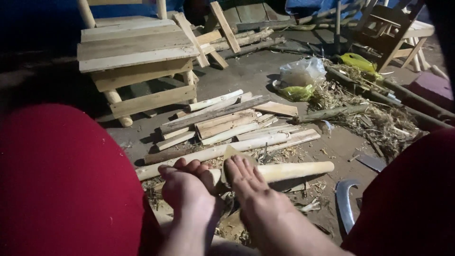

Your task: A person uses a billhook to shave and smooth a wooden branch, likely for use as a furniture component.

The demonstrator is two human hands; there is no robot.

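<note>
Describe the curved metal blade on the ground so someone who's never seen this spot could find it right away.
Start at the person's right hand, which presses a scrap of paper on a pale peeled pole. Past the pole's far end, toward the right knee, the curved blade lies flat on the dirt floor. It is the only grey, hooked metal thing there; the rest nearby is straight pale wood and shavings.

the left hand (186,188) is curled around the near end of a pale peeled stick (284,170), which lies across toward the right. the right hand (244,178) lies flat on the stick, pressing a scrap of sandpaper (232,154) against it. behind them a pile of cut sticks and slats (227,125) rests on the dirt floor (246,76), near a wooden chair (135,61). a curved blade (345,201) lies on the ground to the right. red-clothed knees frame both sides.
</note>
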